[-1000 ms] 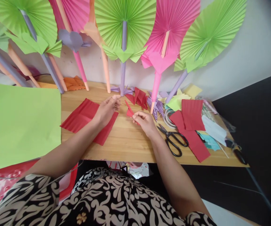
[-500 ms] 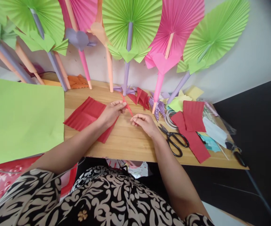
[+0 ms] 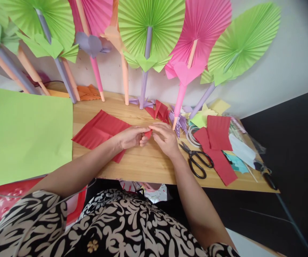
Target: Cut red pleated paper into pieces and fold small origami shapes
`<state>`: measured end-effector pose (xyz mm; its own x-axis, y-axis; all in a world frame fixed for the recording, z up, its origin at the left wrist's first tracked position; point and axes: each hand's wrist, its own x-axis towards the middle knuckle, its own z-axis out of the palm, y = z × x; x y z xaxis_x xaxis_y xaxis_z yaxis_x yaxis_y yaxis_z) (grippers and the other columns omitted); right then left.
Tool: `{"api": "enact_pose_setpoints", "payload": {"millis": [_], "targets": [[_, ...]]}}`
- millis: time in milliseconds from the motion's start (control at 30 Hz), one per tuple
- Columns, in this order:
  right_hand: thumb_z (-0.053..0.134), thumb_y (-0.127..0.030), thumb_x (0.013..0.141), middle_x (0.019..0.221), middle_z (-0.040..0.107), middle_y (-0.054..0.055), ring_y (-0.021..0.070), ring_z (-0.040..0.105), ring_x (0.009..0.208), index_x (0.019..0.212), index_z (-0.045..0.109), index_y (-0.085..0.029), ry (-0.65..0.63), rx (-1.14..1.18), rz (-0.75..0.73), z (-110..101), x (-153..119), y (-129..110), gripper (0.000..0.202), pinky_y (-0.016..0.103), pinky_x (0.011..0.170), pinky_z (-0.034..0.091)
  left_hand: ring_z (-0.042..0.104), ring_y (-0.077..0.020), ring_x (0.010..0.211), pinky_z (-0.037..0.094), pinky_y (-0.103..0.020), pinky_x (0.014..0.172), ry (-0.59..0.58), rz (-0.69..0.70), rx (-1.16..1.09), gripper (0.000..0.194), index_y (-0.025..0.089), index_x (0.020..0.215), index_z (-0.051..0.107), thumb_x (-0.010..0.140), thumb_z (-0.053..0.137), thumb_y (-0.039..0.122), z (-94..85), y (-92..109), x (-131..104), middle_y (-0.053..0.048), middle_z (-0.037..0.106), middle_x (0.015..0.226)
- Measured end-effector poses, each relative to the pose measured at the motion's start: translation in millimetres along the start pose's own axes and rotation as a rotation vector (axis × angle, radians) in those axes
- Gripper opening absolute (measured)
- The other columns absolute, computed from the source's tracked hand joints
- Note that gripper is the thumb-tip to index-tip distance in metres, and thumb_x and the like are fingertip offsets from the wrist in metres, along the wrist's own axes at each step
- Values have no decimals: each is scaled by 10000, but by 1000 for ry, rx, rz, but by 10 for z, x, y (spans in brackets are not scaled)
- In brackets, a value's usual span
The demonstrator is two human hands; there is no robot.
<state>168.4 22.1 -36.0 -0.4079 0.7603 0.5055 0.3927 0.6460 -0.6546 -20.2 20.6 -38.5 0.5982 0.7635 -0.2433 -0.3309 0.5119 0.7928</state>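
Between my two hands is a small piece of red paper [image 3: 148, 134], mostly covered by fingers. My left hand [image 3: 133, 137] pinches it from the left, thumb on top. My right hand [image 3: 164, 138] meets it from the other side, its fingertips bent over the paper's edge. A larger creased sheet of red paper [image 3: 97, 129] lies on the table behind and under my left wrist. Black-handled scissors [image 3: 197, 159] rest just right of my right wrist, blades pointing away to the upper left.
Pleated paper fans [image 3: 151, 32] lean on the wall along the wooden table's [image 3: 143, 167] back. A green sheet [image 3: 26, 135] covers the left end. At right lie red paper strips [image 3: 222, 165], tape rolls [image 3: 193, 135] and scraps. Folded red pieces [image 3: 160, 111] sit at the back.
My hands have come together, lower and slightly right for the left hand. The red piece, held out as a thin strip before, now shows only as a small patch between my fingers.
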Motion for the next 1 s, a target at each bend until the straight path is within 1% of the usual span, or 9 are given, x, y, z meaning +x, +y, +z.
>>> {"api": "enact_pose_setpoints", "payload": {"millis": [100, 200, 333, 433, 533, 633, 733, 833, 1000], "targets": [[624, -311, 913, 1050, 779, 52, 259, 679, 1035, 1040, 771, -294, 7, 25, 116, 20, -16, 22, 194, 467, 996, 482, 430, -111, 453, 376, -247, 465, 75, 38, 116, 280, 166, 663, 663, 802, 707, 406, -5, 9, 1, 17, 464, 496], [636, -349, 896, 1016, 778, 59, 251, 690, 980, 964, 775, -268, 58, 53, 211, 33, -28, 48, 175, 432, 946, 508, 441, -101, 435, 342, -233, 455, 168, 103, 188, 318, 157, 652, 663, 841, 675, 413, -23, 1, 19, 6, 498, 488], [637, -350, 870, 1009, 780, 53, 241, 708, 956, 959, 771, -249, 106, 135, 342, 31, -32, 63, 190, 398, 909, 533, 488, -99, 501, 383, -237, 515, 330, 349, 196, 403, 158, 728, 665, 879, 644, 531, -13, 15, 49, 3, 546, 570], [632, -336, 859, 1012, 782, 54, 237, 716, 963, 959, 775, -235, 90, 197, 381, 34, -32, 62, 201, 383, 908, 537, 529, -105, 608, 427, -242, 599, 383, 482, 244, 361, 161, 886, 704, 819, 726, 516, 34, 46, 39, 9, 588, 696], [613, -335, 871, 1040, 787, 54, 232, 722, 985, 979, 783, -236, 33, 252, 392, 51, -38, 63, 224, 374, 908, 541, 537, -105, 675, 434, -236, 661, 407, 494, 329, 326, 192, 1010, 729, 765, 793, 398, 70, 58, 15, 27, 610, 751], [608, -335, 882, 1041, 796, 48, 225, 729, 982, 995, 787, -242, -14, 274, 394, 70, -49, 71, 231, 367, 896, 546, 586, -123, 754, 458, -253, 745, 406, 513, 372, 202, 185, 879, 758, 754, 793, 340, 71, 47, 5, 0, 667, 790], [619, -327, 881, 1040, 799, 45, 219, 733, 971, 1000, 789, -240, -28, 284, 399, 79, -56, 77, 226, 358, 887, 544, 622, -146, 815, 478, -274, 803, 422, 538, 382, 165, 176, 756, 754, 757, 791, 338, 50, 30, 15, -32, 714, 828], [632, -345, 880, 1049, 798, 45, 217, 730, 972, 1005, 791, -241, -45, 306, 416, 82, -55, 71, 228, 352, 891, 540, 627, -153, 810, 486, -280, 781, 451, 541, 377, 161, 183, 795, 772, 742, 800, 332, 30, 11, 34, -33, 729, 824], [713, -398, 816, 977, 797, 40, 217, 722, 908, 950, 788, -232, -93, 319, 438, 95, -47, 54, 226, 339, 844, 546, 633, -165, 859, 487, -303, 831, 446, 551, 390, 233, 182, 848, 769, 736, 800, 383, 24, -7, 45, -39, 734, 892]]}}
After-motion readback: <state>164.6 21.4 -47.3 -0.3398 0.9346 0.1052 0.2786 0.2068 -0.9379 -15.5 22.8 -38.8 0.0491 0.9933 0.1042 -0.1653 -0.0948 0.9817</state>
